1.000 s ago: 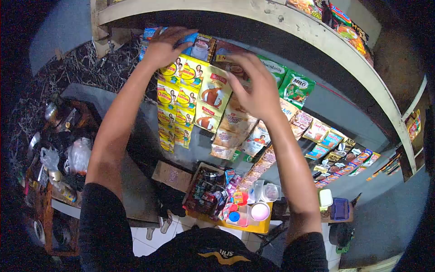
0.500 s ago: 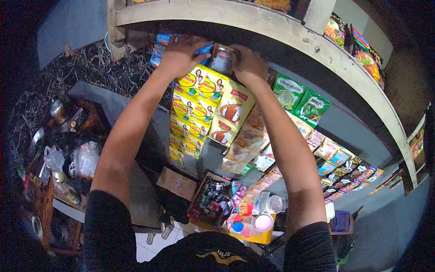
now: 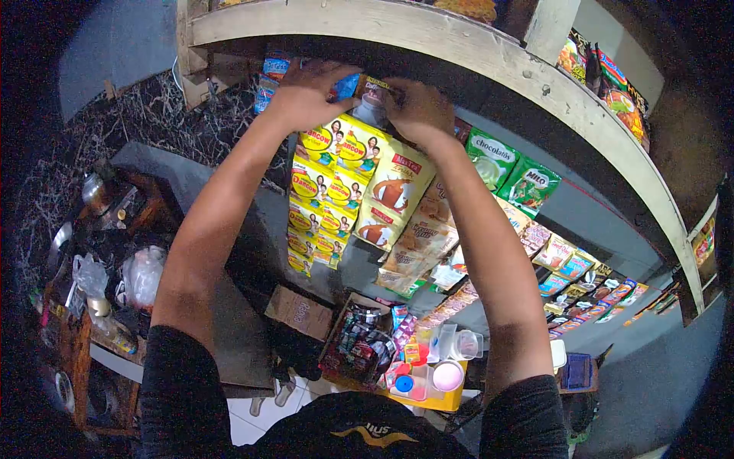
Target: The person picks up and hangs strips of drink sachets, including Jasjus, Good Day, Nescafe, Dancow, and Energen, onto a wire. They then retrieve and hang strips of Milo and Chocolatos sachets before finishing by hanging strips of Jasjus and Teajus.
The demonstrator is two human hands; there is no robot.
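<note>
A brown drink sachet (image 3: 372,103) is held up between my hands beneath the upper shelf. My left hand (image 3: 315,96) is at its left edge, fingers curled at the top and thumb against the side. A blue packet (image 3: 345,88) shows between that thumb and fingers. My right hand (image 3: 419,111) has its fingers closed on the sachet's right edge; some fingertips are hidden. Directly below hang strips of yellow Dancow sachets (image 3: 336,180) and cream Max Tea sachets (image 3: 394,183).
A pale wooden shelf beam (image 3: 367,19) curves overhead. Green Chocolatos (image 3: 489,157) and Milo sachets (image 3: 529,182) hang to the right. Below stand a box of dark packets (image 3: 358,340), a cardboard box (image 3: 298,310) and a yellow tray (image 3: 451,399) with plastic containers. A cluttered wooden table (image 3: 76,359) is at left.
My left thumb has moved from the blue packet to the brown sachet's left edge. My right hand stays at its right edge, and the view has shifted slightly.
</note>
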